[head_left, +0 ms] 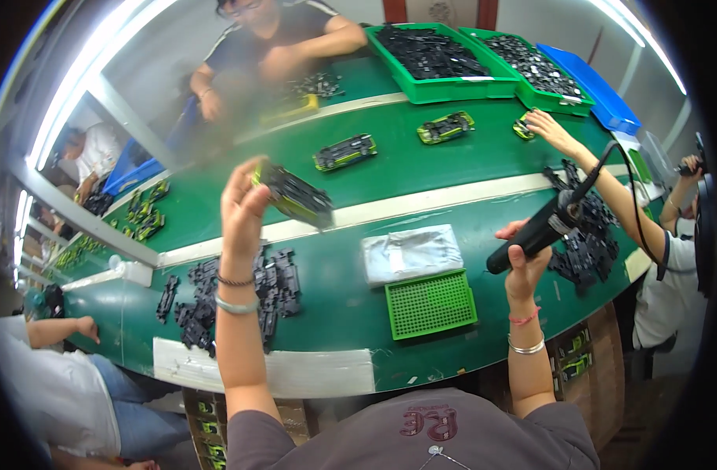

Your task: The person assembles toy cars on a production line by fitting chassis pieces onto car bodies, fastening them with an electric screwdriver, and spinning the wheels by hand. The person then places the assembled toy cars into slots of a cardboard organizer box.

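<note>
My left hand (242, 204) is raised over the pale strip along the bench and grips a toy car (297, 196). The car is tilted, its black underside showing and its yellow-green body mostly hidden; motion blurs it a little. In my right hand (525, 278) is a black electric screwdriver (535, 233), angled down to the left, its cable running up from the far end. Its tip is hard to make out. Between my hands lie a green perforated tray (430, 305) and a folded pale cloth or packet (413, 255), with neither hand touching them.
Black chassis parts (276, 282) lie piled by my left forearm, others (592, 243) beyond the screwdriver. Toy cars (345, 152) sit upside down on the green belt. A co-worker's hand (558, 131) reaches in from the right. Green bins (445, 90) of parts stand at the back.
</note>
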`<state>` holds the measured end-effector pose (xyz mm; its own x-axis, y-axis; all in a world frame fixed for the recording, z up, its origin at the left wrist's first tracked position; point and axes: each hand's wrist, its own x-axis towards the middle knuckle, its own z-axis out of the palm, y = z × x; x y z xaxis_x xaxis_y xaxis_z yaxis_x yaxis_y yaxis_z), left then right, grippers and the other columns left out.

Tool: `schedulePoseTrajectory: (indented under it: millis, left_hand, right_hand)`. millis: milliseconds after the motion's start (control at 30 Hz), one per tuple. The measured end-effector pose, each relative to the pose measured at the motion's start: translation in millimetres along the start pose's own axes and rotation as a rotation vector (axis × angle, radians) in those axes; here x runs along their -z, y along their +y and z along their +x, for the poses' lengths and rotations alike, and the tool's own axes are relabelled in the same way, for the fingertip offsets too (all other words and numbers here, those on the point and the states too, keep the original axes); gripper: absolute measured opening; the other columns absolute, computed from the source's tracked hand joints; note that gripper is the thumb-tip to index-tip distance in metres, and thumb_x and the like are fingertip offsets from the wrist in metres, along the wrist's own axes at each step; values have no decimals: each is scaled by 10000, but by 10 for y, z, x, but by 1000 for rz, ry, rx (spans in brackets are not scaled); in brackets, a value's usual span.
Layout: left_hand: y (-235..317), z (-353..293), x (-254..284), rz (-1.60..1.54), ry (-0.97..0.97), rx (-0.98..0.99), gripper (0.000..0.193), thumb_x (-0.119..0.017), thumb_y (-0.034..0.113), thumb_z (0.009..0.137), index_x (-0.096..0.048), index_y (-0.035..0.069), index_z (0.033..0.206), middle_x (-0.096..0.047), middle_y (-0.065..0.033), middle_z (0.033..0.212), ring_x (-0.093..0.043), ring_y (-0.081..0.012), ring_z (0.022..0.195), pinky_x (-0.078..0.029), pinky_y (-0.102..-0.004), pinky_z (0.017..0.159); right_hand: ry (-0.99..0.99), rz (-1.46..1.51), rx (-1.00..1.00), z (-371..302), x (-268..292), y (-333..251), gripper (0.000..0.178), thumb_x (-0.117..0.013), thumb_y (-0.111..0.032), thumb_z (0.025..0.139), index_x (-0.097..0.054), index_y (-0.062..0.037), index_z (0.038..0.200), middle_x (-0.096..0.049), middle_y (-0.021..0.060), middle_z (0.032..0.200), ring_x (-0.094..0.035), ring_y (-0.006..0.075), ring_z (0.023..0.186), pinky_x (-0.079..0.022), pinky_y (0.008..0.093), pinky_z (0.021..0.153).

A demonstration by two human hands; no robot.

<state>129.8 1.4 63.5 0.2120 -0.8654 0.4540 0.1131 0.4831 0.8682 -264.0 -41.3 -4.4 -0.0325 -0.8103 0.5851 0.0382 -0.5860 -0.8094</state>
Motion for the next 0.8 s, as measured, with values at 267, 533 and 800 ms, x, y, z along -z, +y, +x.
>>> schedulePoseTrajectory:
  millis: [267, 533, 800]
  left_hand:
    - [116, 582, 1506, 1569, -129, 372, 521, -761, 271, 639, -628, 10, 1070, -644, -200, 1013, -628, -311, 928, -474, -360, 845]
    - [-632, 940, 1791, 1707, -266, 552, 504, -737, 396, 683, -663, 23, 1015, -641, -187, 1023, -610, -336, 961, -472, -386, 863]
    - [-1525, 1679, 957, 1557, -437, 159, 406, -537, 281, 881, -522, 129, 1257, -529, -195, 1234, -529, -352, 1105, -415, -399, 953]
  right_hand:
    - [66, 89, 3, -17, -23, -47, 167, -629, -102, 823, -506, -11, 890, -544, 74, 812, -530, 180, 809, -449, 354, 830]
    - [72, 66, 9, 27, -29, -20, 193, -617, -142, 843, -482, -18, 903, -533, 76, 800, -519, 189, 792, -443, 348, 804]
    - [27, 68, 21, 10, -66, -15, 279, -634, -220, 831, -462, -22, 929, -519, 80, 796, -506, 207, 788, -439, 358, 784]
